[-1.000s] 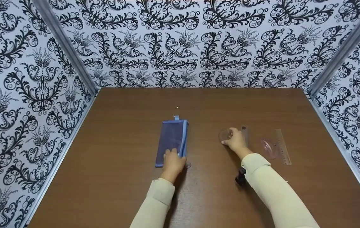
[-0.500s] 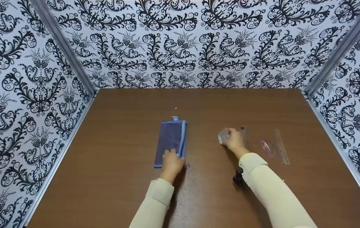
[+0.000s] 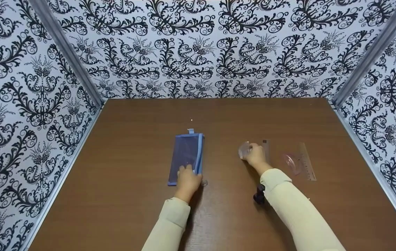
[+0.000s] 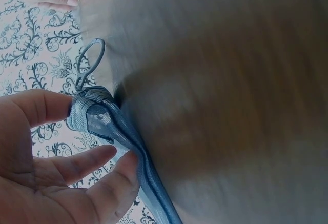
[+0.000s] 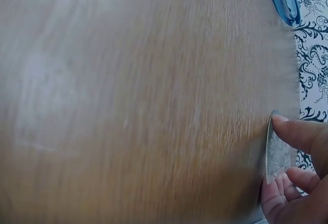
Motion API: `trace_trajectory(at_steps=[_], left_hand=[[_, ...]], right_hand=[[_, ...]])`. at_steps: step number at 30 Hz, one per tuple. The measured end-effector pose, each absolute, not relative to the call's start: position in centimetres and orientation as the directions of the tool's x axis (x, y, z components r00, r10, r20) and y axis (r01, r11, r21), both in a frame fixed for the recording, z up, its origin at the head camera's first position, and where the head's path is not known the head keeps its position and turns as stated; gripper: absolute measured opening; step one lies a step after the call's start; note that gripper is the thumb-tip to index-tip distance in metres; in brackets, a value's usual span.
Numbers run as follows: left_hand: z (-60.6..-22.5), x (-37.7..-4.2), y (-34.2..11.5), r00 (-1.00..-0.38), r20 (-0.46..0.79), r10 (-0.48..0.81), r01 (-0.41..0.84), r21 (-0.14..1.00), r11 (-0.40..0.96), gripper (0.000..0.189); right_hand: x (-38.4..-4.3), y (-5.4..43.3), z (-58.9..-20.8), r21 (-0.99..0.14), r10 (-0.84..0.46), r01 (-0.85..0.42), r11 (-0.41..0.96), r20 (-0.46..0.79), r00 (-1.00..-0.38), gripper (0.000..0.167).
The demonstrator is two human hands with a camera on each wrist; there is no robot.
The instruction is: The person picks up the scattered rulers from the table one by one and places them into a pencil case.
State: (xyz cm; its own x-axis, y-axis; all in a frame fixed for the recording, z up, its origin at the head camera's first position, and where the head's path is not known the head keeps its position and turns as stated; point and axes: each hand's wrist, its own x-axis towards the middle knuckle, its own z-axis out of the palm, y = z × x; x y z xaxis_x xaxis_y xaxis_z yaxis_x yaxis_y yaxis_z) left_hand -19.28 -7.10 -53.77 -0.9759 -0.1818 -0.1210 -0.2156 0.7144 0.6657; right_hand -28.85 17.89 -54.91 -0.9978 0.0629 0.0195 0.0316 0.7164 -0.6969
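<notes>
A blue mesh zip pouch point(image 3: 186, 150) lies near the middle of the table. My left hand point(image 3: 187, 179) grips its near end, thumb at the corner by a thin loop point(image 4: 97, 55) and fingers along the edge in the left wrist view. To the right, my right hand point(image 3: 255, 156) pinches a clear protractor point(image 3: 244, 150) between thumb and fingers. Its curved edge with fine marks shows in the right wrist view, where the protractor point(image 5: 277, 155) stands tilted up at the table. A clear ruler point(image 3: 265, 150) lies just beyond that hand, partly hidden by it.
Farther right lie a pink transparent curved piece point(image 3: 292, 164) and another clear ruler point(image 3: 307, 162). A small black object point(image 3: 259, 194) shows beside the right sleeve. Patterned walls point(image 3: 184, 52) bound the brown table point(image 3: 131, 139) at the back and sides.
My right hand has tipped the protractor up from lying flat on the table. The left hand has kept its grip on the pouch. The head view has shifted slightly.
</notes>
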Motion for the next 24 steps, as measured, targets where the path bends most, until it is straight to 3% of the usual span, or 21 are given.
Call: trace_trajectory(at_steps=[24], left_hand=[[-53.81,-19.37,-7.23,-0.977,-0.119,-0.178,-0.212,0.669,0.713,0.055]], right_hand=[[-29.01,17.63,-55.01,-0.759,0.085,0.052,0.649,0.004,-0.996,0.054]])
